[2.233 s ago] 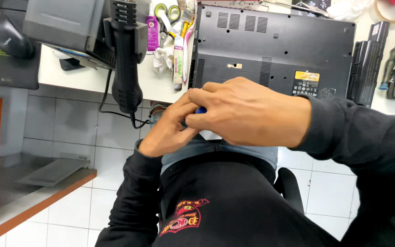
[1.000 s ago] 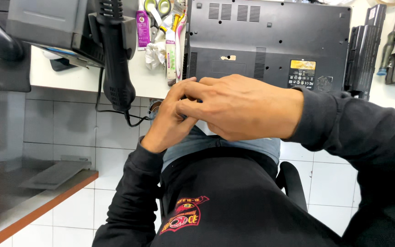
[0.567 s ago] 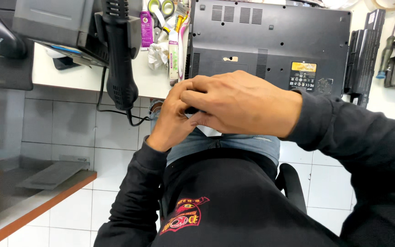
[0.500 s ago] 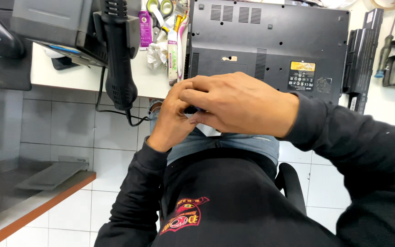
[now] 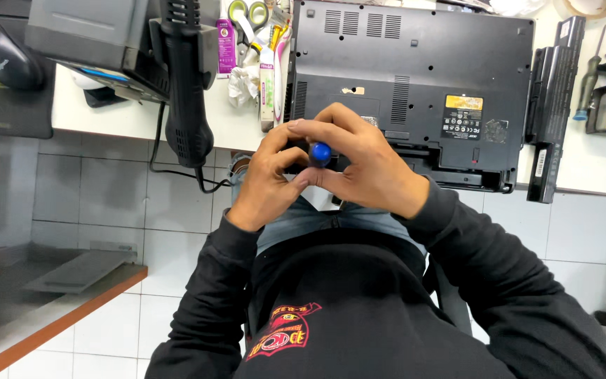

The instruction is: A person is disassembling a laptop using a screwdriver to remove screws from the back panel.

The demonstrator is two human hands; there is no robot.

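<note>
A black laptop [image 5: 415, 70] lies bottom side up on the white bench, its near edge over my lap. Both hands meet just in front of that edge around a small blue-capped tool [image 5: 320, 153], seen end-on, probably a screwdriver. My right hand [image 5: 366, 165] wraps around the tool from the right, fingers curled over it. My left hand [image 5: 264, 179] pinches it from the left with thumb and fingertips. The tool's tip is hidden behind the hands.
A black laptop battery [image 5: 554, 105] lies right of the laptop. A black hot-air gun [image 5: 185, 91] hangs at the bench edge beside a grey station [image 5: 99, 35]. Scissors [image 5: 243, 17] and tubes sit left of the laptop. A mouse [image 5: 5, 56] rests far left.
My hands have shifted slightly and my right fingers have drawn back, so the blue cap now shows between both hands. The view has moved a little relative to the bench.
</note>
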